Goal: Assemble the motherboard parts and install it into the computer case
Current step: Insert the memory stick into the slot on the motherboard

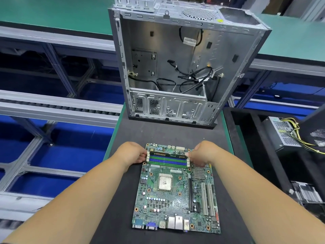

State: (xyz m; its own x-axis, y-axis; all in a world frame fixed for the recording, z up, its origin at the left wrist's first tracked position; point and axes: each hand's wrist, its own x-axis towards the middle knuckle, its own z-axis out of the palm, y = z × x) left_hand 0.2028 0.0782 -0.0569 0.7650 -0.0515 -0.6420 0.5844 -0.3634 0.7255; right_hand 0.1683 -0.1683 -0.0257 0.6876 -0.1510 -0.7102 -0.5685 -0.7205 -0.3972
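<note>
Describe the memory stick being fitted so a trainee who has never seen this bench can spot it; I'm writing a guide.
Start at the green motherboard lying flat on the dark mat, in front of the open metal computer case. At its far end sits a bank of blue and green slots; the memory stick is the dark strip in the farthest slot, with the left hand and right hand at its ends.
</note>
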